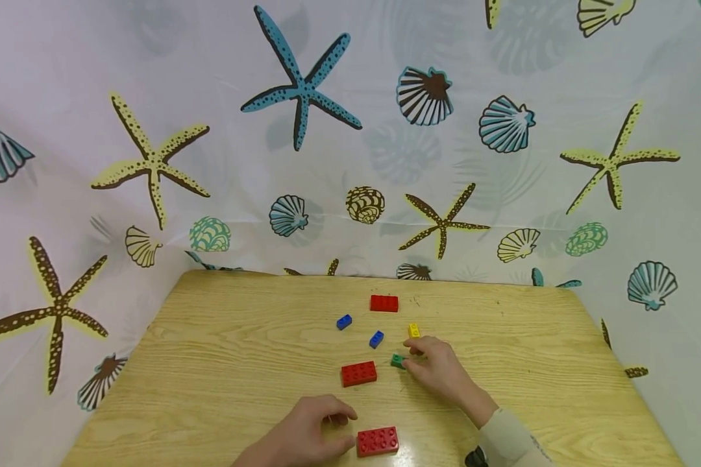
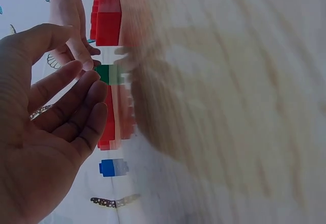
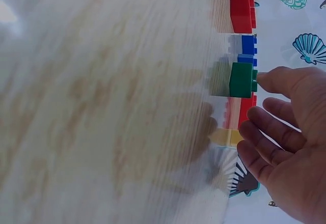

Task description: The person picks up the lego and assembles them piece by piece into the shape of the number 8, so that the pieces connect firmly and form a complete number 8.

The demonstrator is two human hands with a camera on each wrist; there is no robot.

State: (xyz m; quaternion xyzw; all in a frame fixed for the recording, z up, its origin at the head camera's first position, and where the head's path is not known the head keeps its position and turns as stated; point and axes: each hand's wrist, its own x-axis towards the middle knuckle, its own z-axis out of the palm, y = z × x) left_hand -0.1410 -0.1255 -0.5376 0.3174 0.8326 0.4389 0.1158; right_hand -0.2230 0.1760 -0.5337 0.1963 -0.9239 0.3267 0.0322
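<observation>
Seven studded bricks (image 1: 359, 373), two hands (image 1: 441, 368), one table (image 1: 239, 350)

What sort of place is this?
Probably a small indoor setup for recording or play: a wood-grain table with bricks spread on top, and a shell-and-starfish sheet hung behind it and along both sides.

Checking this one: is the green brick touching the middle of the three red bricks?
Apart. The head view shows bare wood tabletop between the green brick and the middle red brick.
</observation>
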